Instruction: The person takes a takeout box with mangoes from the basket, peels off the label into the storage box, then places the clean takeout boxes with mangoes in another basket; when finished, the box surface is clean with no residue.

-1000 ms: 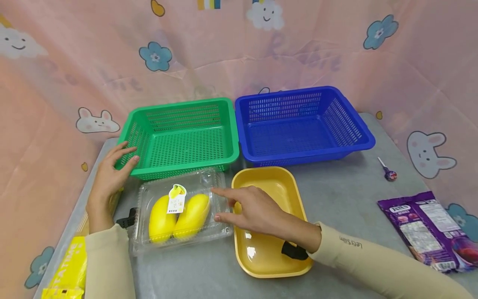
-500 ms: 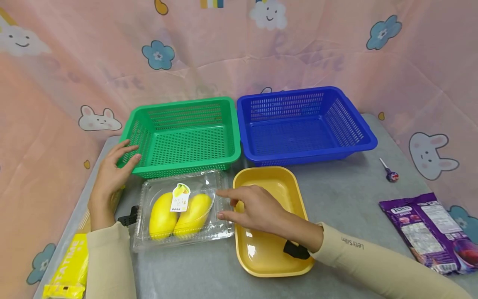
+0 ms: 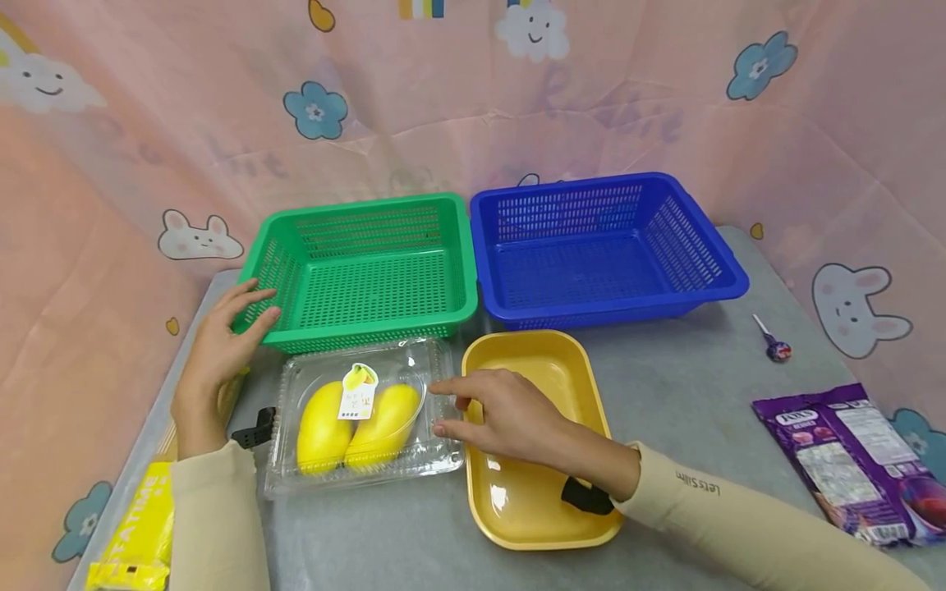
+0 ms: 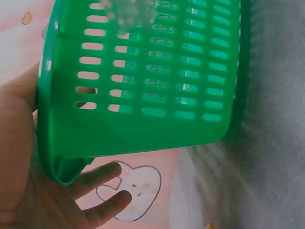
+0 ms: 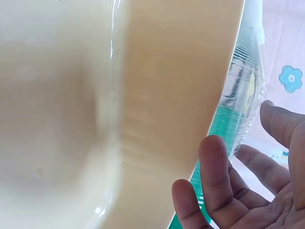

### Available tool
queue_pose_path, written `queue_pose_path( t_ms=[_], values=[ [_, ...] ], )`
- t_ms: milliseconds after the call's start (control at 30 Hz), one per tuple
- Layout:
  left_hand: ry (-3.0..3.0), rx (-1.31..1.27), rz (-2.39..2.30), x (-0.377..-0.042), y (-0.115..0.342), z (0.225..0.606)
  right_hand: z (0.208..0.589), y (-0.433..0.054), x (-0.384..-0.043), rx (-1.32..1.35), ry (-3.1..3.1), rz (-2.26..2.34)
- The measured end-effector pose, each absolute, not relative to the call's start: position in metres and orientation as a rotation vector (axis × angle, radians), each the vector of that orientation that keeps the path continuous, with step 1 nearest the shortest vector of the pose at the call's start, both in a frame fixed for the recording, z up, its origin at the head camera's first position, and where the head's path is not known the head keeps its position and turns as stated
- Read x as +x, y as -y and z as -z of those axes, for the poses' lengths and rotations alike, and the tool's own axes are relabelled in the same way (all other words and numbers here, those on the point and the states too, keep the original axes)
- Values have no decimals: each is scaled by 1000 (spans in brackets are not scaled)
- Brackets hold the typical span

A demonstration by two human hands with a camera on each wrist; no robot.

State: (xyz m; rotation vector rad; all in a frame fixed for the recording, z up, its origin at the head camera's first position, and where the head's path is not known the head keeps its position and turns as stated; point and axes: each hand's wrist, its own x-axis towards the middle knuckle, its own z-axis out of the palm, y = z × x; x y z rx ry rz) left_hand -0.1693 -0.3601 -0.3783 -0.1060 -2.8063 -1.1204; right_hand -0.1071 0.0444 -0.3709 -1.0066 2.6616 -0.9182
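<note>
My left hand (image 3: 222, 341) is at the front left corner of the green basket (image 3: 362, 332), fingers spread. In the left wrist view, the basket's rim (image 4: 45, 95) runs between its thumb and fingers. A clear plastic clamshell box (image 3: 436, 472) with two yellow mangoes (image 3: 321, 431) and a mango-shaped sticker (image 3: 358, 394) lies in front of that basket. Over the left rim of the yellow tray (image 3: 543, 529), my right hand (image 3: 510, 414) has its index finger and thumb pointing at the box's right side. Its fingers (image 5: 214, 167) are loosely bent with nothing between them.
A blue basket (image 3: 606, 308) stands right of the green one. At the right lie a lollipop (image 3: 778, 350) and a purple candy bag (image 3: 850, 468). A yellow packet (image 3: 140, 521) lies beside the left sleeve. A printed pink curtain (image 3: 443, 107) hangs behind the table.
The head view has shifted slightly. A curved highlight now shows on the box's lid over the mangoes. Both hands keep nearly the same places.
</note>
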Motion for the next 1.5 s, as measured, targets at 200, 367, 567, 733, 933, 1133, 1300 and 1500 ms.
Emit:
queue_pose_path(
  t_ms=[200,367,567,733,933,1133,1300,1500],
  values=[
    [2824,-91,1104,-163,358,362,371,-47,-108,-1020,-2677,936],
    [2836,-113,1059,-145,348,335,370,-49,-112,-1062,-2680,1019],
    [2976,-345,1000,-124,326,310,366,-52,-117,-1022,-2643,1096],
    [3160,-682,947,-121,319,308,364,-54,-121,-1010,-2612,1165],
    [3247,-764,880,-123,323,321,366,-55,-125,-1065,-2528,1281],
    [3258,-812,1055,-129,326,332,367,-51,-131,-1123,-2499,1327],
    [3283,-847,1135,-134,330,338,366,-41,-138,-1171,-2510,1313],
    [3263,-889,1241,-139,335,347,367,-25,-145,-1183,-2547,1297]
  ],
)
